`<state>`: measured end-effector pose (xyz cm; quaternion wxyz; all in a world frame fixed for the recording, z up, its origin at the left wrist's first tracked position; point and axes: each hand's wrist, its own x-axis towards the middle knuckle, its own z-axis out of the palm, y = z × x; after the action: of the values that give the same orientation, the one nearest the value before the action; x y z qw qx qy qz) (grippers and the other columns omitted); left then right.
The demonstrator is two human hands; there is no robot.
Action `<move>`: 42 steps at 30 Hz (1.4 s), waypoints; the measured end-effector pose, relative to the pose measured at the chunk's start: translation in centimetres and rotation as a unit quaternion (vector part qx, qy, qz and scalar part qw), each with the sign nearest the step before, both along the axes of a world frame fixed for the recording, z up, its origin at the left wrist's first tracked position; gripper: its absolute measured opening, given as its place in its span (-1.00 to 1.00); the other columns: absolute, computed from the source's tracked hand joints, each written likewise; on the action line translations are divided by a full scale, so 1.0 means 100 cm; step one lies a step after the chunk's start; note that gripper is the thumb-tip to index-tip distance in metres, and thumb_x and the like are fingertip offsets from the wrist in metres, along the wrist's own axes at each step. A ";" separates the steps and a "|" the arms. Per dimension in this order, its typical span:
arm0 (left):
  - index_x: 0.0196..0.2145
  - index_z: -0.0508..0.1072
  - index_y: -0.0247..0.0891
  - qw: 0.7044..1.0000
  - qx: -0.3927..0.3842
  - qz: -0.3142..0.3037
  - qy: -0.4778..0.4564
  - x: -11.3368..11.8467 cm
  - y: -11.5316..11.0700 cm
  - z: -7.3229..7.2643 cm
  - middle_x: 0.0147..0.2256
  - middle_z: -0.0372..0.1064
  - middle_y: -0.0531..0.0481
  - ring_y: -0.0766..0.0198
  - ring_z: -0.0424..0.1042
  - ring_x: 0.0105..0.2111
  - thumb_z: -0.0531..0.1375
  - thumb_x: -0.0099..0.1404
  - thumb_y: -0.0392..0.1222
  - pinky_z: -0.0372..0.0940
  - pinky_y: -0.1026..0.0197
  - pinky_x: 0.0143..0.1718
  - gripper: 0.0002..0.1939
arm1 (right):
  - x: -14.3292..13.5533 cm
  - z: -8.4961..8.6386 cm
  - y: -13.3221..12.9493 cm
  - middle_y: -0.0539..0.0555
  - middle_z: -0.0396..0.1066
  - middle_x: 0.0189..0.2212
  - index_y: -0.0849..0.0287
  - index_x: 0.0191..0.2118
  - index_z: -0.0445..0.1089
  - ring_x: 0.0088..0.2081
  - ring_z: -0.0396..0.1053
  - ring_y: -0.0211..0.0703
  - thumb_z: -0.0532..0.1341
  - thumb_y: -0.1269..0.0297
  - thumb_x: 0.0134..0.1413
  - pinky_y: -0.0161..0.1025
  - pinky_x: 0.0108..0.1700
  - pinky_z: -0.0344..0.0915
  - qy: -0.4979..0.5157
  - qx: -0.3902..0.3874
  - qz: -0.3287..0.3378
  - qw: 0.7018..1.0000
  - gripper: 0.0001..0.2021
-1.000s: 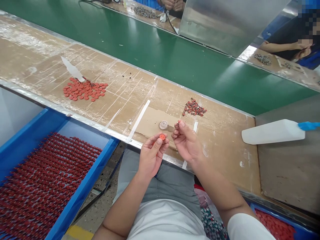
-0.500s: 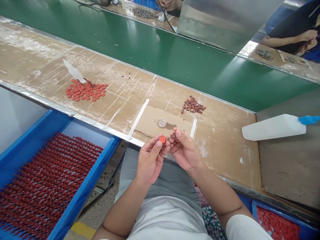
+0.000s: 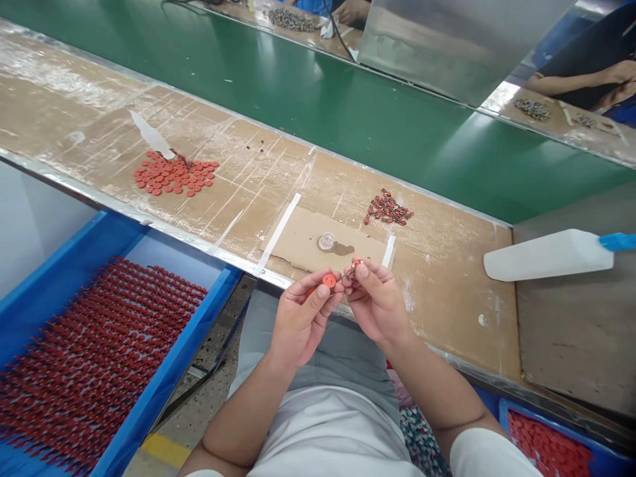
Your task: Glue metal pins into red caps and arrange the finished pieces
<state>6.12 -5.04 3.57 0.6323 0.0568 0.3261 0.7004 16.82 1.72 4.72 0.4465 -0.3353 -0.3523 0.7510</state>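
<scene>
Between its thumb and fingers, my left hand (image 3: 303, 321) pinches a round red disc (image 3: 328, 280) with small marks on its face. My right hand (image 3: 378, 301) is closed on a small red and dark part (image 3: 354, 266), close beside the disc. The fingertips of both hands nearly meet over the front edge of the bench. Just beyond them, a small clear cup (image 3: 326, 241) stands on a taped cardboard sheet (image 3: 298, 238), next to a brown stain. Behind the sheet lies a pile of small red and dark parts (image 3: 387, 208).
Red discs (image 3: 173, 175) lie on the bench (image 3: 238, 165) at the left. A white bottle (image 3: 549, 256) with a blue tip is at the right. A blue tray (image 3: 169, 371) holds rows of red pieces. Another person's hands (image 3: 616, 83) show at the upper right.
The view has shifted slightly. My left hand still holds the disc, whose face has turned a little, and another bit of red now shows beside it. My right hand keeps its small part close by.
</scene>
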 end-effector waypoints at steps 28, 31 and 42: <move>-0.27 0.57 -0.21 0.999 -0.003 0.051 0.018 0.002 0.004 -0.008 -0.27 0.56 -0.03 0.30 0.54 -0.24 0.36 0.07 -0.23 0.44 0.33 -0.16 -0.79 | -0.002 -0.002 -0.015 -0.04 0.57 -0.28 -0.03 -0.28 0.56 -0.28 0.55 -0.11 0.40 0.41 -0.12 -0.15 -0.17 0.55 -0.213 0.311 -0.130 0.917 -0.77; -0.28 0.58 -0.21 0.998 -0.006 0.053 0.020 0.001 0.004 -0.008 -0.27 0.56 -0.04 0.29 0.54 -0.24 0.36 0.06 -0.22 0.44 0.32 -0.16 -0.79 | -0.002 -0.003 -0.014 -0.04 0.56 -0.27 -0.04 -0.27 0.55 -0.27 0.55 -0.11 0.39 0.42 -0.11 -0.15 -0.15 0.54 -0.225 0.327 -0.125 0.909 -0.76; -0.31 0.59 -0.20 0.998 -0.013 0.059 0.031 0.000 0.003 -0.011 -0.28 0.57 -0.04 0.24 0.54 -0.24 0.39 0.01 -0.21 0.45 0.27 -0.17 -0.78 | -0.005 -0.007 -0.017 -0.07 0.56 -0.27 -0.07 -0.27 0.55 -0.29 0.55 -0.12 0.39 0.44 -0.12 -0.16 -0.18 0.55 -0.213 0.332 -0.137 0.909 -0.74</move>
<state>6.10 -4.78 2.52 0.5803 0.0514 0.3574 0.7300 16.30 0.02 4.02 0.5446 -0.3648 -0.6184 0.4334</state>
